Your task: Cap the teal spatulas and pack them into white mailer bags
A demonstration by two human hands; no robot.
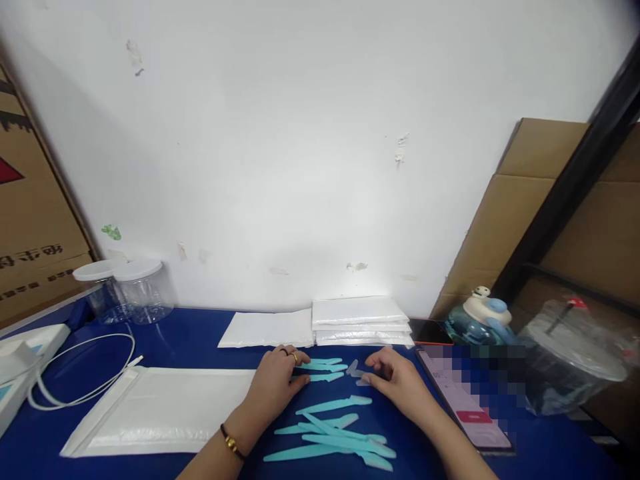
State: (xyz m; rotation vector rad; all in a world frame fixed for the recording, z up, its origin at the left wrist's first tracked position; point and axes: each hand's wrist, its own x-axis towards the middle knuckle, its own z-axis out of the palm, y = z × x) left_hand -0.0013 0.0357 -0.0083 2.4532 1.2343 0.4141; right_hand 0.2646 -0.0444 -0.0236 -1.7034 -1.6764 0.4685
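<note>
Clock centred on the three aligned turquoise razors (326,378), lying flat on the blue counter (200,355) between the hands. Left hand (277,379) at 9 o'clock: thumb and forefinger apart, spanning the handle ends, no firm pinch visible. Right hand (397,380) at 3 o'clock: thumb and forefinger apart, other fingers curled, thumb tip at the small clear plastic pieces (353,367), which sit just beyond the razor heads. Main risk: razors knocked out of line, cause being a light, spread left hand on thin handles, so a nudge from either side could fan them. Second: clear pieces could skid or get lost, since they're tiny, see-through and loose. Third: fingertip nick if the right hand brushes the heads toward 3 o'clock; edges too small to tell whether bare or covered. Loose pile of razors (345,443) at 6 o'clock is crossed and overlapping, so pulling one could drag others, and a low right forearm might sweep them. Phone (483,437) at 4 o'clock lies right by that forearm; elbow swing might shove it. Large padded mailer (165,413) at 8 o'clock sits beside the left forearm; could slide if bumped.
</note>
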